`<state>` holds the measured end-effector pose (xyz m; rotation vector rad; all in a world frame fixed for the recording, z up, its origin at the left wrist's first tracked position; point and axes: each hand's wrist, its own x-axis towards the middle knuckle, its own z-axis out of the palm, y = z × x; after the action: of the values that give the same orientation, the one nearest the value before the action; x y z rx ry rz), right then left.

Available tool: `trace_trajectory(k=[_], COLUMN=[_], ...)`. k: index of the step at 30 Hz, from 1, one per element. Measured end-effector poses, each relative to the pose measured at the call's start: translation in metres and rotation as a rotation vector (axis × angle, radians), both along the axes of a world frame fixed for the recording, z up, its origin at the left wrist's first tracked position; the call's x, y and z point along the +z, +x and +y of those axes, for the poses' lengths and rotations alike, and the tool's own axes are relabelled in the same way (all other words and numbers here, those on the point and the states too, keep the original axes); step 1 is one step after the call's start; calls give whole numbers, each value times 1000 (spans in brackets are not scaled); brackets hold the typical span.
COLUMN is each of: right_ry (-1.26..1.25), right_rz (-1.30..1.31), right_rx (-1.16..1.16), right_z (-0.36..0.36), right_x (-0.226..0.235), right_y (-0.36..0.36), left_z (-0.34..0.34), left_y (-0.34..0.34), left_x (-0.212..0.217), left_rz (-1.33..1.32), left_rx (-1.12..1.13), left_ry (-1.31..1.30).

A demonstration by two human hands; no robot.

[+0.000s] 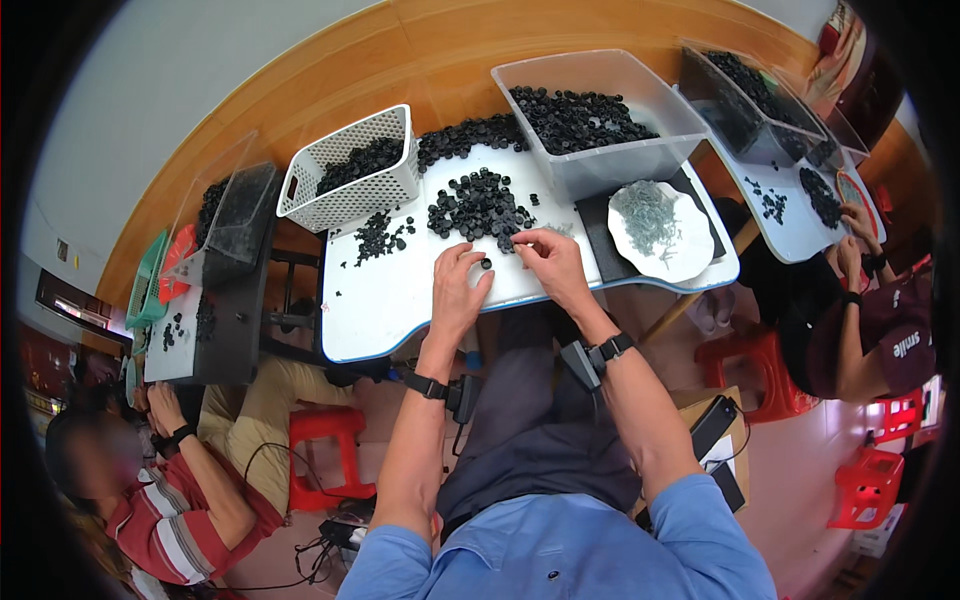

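My left hand (pixel 459 292) is at the near edge of a heap of small black round parts (pixel 480 203) on the white table. Its fingers and thumb curl around one black round part (pixel 486 264). Just right of it, my right hand (pixel 556 264) is closed in a pinch against the near right side of the heap. What sits between its fingertips is too small to make out. To its right, a white scalloped plate (pixel 690 250) bears a pile of thin, greyish translucent pieces (pixel 652 215).
Behind the heap stand a white perforated basket (pixel 350 195) and a clear plastic bin (pixel 620 170), both holding black parts. Smaller black pieces (pixel 380 238) lie scattered at left. Co-workers sit at tables on both sides, near red stools (pixel 325 455).
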<state>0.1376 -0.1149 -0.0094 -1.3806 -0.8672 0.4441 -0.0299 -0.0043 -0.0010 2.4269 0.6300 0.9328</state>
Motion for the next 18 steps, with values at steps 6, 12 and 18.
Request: trace_trajectory(k=[6, 12, 18], right_ry=[8, -14, -36], right_rz=[-24, 5, -141], right_rx=[-10, -22, -61], right_z=[-1, -4, -3], right_x=[-1, 2, 5], right_y=[0, -7, -10], left_z=[-5, -7, -5], left_y=[12, 22, 22], left_x=[8, 3, 1], left_rz=[-49, -94, -136], left_rx=[18, -31, -33], left_ry=[-175, -265, -329])
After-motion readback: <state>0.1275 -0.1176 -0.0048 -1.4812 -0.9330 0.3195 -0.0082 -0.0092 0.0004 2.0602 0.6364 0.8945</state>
